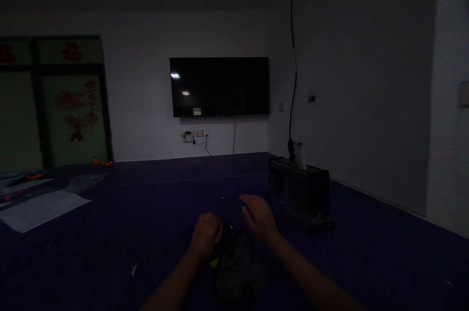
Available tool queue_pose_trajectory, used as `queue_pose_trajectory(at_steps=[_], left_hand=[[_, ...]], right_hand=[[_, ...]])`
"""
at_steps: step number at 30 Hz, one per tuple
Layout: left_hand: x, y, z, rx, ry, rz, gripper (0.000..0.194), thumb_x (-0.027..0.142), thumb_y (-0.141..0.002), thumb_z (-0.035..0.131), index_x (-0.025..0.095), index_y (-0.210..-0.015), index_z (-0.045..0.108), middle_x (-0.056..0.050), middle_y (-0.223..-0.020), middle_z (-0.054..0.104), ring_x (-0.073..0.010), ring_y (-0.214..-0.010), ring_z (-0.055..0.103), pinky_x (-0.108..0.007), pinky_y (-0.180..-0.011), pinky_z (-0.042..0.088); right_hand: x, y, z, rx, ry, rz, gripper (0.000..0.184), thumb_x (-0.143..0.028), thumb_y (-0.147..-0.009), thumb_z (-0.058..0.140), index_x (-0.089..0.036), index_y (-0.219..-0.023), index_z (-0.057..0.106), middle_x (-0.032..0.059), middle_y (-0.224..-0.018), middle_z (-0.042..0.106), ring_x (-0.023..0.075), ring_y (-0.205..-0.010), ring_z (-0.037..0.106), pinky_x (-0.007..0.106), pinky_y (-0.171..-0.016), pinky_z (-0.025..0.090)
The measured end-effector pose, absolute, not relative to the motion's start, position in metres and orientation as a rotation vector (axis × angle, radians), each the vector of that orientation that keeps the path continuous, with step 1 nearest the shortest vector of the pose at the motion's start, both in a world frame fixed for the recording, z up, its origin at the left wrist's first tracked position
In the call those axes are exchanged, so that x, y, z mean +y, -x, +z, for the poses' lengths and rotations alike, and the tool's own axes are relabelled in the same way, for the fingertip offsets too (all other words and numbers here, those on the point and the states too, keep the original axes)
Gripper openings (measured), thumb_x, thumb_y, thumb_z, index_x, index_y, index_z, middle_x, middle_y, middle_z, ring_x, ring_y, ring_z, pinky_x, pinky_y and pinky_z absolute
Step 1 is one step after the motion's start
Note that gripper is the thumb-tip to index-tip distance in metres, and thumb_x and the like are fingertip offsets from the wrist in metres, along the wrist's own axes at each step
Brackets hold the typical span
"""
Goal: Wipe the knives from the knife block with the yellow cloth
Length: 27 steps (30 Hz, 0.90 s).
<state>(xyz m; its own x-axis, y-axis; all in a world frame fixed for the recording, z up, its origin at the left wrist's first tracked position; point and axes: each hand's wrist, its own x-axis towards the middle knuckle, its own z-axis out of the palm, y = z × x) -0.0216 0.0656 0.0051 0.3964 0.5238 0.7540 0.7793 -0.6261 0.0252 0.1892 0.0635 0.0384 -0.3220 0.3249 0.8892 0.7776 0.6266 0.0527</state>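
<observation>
The dark, cloth-like item [238, 272] lies on the blue surface [146, 213], left of the black box [300, 191]. The left hand [206, 233], farther left of the black box, has curled fingers; whether they pinch the item cannot be told. The right hand [260, 215], just left of the black box, extends its fingers, thumb apart. Dim light could cause a missed edge; a rightward swing could strike the black box.

We saw a deep blue-violet surface [157, 233] crossed by a thin pale line [176, 181] near its far edge. Toward its near edge, we made out a blackish-grey bundle [238, 264] with a yellow patch [214, 262]. Near the surface's right edge we had a black box [298, 188]; by its left edge, a white sheet [44, 210] with faint grey rows. We noticed orange pieces [107, 164] along its far edge.
</observation>
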Motion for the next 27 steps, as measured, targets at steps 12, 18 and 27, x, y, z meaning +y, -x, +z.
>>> queue_pose_trajectory(at_steps=[12, 18, 27], left_hand=[[0.069, 0.022, -0.002, -0.952, 2.389, -0.899, 0.013, 0.015, -0.078, 0.043, 0.017, -0.075, 0.056, -0.006, -0.074, 0.058, -0.0163, -0.072, 0.051, -0.029, -0.065, 0.040], [0.072, 0.020, -0.004, -0.915, 2.407, -0.853, 0.024, 0.022, -0.084, 0.037, 0.018, -0.068, 0.055, -0.006, -0.068, 0.057, -0.0153, -0.066, 0.051, -0.027, -0.059, 0.040], [0.070, 0.020, -0.003, -0.918, 2.421, -0.832, 0.026, 0.028, -0.084, 0.039, 0.018, -0.066, 0.055, -0.005, -0.066, 0.057, -0.0154, -0.066, 0.051, -0.027, -0.060, 0.039]], right_hand=[[0.049, -0.165, 0.009, -2.297, 1.083, -0.437, 0.039, -0.028, -0.092, 0.032, -0.017, -0.069, 0.062, 0.0058, -0.068, 0.065, 0.0154, -0.066, 0.059, 0.024, -0.060, 0.038], [0.047, -0.163, 0.010, -2.338, 1.120, -0.373, 0.039, -0.027, -0.092, 0.031, -0.017, -0.072, 0.064, 0.0063, -0.071, 0.067, 0.0162, -0.068, 0.060, 0.024, -0.060, 0.038], [0.046, -0.164, 0.012, -2.357, 1.143, -0.250, 0.039, -0.034, -0.090, 0.034, -0.016, -0.075, 0.065, 0.0097, -0.075, 0.068, 0.0193, -0.072, 0.061, 0.026, -0.062, 0.037]])
